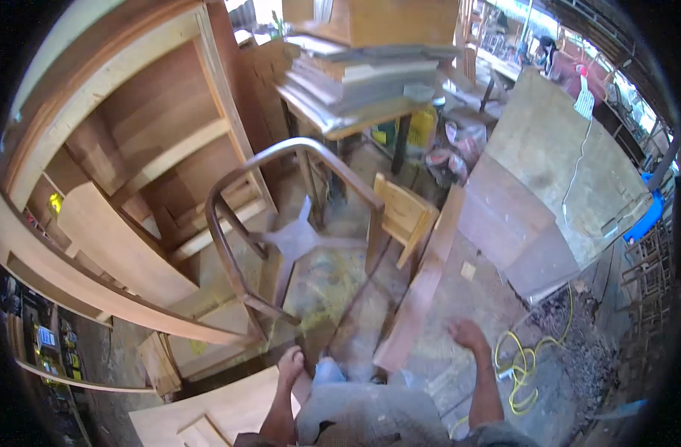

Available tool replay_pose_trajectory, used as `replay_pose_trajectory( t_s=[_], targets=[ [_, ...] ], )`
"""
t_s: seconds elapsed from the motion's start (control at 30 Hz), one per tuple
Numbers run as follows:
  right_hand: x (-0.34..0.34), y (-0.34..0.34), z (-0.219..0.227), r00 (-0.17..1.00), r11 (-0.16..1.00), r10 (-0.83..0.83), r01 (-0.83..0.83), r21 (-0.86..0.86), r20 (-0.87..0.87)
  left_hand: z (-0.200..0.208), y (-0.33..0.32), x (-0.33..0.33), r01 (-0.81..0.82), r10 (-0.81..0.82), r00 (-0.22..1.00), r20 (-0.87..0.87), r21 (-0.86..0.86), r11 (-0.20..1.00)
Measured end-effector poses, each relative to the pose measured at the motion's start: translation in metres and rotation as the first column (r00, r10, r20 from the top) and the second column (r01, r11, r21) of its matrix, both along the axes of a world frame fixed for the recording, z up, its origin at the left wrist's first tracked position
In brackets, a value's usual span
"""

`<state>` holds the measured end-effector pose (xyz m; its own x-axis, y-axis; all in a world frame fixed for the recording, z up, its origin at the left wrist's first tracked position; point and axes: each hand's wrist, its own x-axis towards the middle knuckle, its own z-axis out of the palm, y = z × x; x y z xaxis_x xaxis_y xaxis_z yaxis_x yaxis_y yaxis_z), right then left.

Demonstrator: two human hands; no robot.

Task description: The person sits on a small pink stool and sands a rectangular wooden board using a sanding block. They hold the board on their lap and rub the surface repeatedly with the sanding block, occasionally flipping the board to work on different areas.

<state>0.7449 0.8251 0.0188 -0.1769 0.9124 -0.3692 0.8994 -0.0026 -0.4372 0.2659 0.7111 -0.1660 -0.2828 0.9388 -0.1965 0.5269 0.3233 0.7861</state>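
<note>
My left hand (290, 365) is low in the view, just left of my blue-clad knee, with its fingers curled closed. Whether anything is inside them is hidden. The nearest thing to it is a pale wooden panel (228, 402) below and to the left. Held out over the floor on the right is my right hand (468, 334), slightly blurred, its fingers loosely apart and nothing visible in them. A reddish wooden board (422, 305) lies to its left. Ahead of me stands a brown wooden chair frame (303, 143) with a curved top rail and a grey cross-shaped piece (299, 237) inside it.
A large unfinished cabinet frame (206, 89) fills the left. Stacked boards (355, 82) sit on a table at the back. A small yellowish wooden piece (404, 212) is beside the chair frame. Plywood sheets (549, 156) lean at right. A yellow cord (527, 350) coils on the floor.
</note>
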Motion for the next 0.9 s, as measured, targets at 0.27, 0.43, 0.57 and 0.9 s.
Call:
replay_pose_trajectory(
  t_s=[0.27, 0.43, 0.57, 0.9],
  targets=[
    [-0.098, 0.147, 0.042, 0.999, 0.953, 0.051, -0.049, 0.300, -0.001, 0.076, 0.073, -0.098, -0.387, 0.358, 0.906, 0.226, 0.096, 0.917],
    [-0.179, 0.187, 0.064, 0.996, 0.974, 0.042, -0.022, 0.227, -0.083, 0.093, 0.106, -0.145, -0.410, 0.394, 0.884, 0.250, 0.011, 0.912],
    [-0.181, 0.202, 0.050, 0.999, 0.986, 0.028, -0.025, 0.167, -0.015, 0.051, 0.113, -0.172, -0.324, 0.341, 0.895, 0.288, -0.107, 0.940],
    [-0.184, 0.286, 0.008, 1.000, 0.988, 0.013, -0.009, 0.157, -0.028, 0.092, 0.159, -0.165, -0.316, 0.410, 0.815, 0.411, -0.278, 0.907]
  ],
)
